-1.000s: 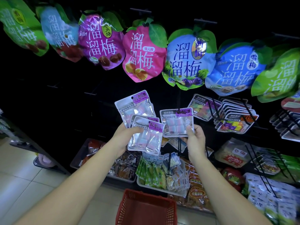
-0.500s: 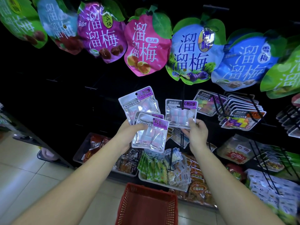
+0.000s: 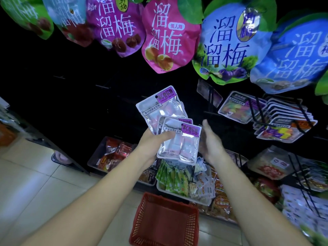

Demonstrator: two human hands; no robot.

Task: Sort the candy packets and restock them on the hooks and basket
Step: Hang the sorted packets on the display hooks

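Left hand (image 3: 152,139) is gripping a fan of silver candy packets (image 3: 179,139) with purple labels, thumb lying across the front one, holding them up before the black hook wall, above the red basket (image 3: 142,217); right hand (image 3: 211,141), blurred, is hovering just beside them, fingers straight, holding nothing.

plum bags (image 3: 170,36) cropped above, right hand (image 3: 211,144) blurred
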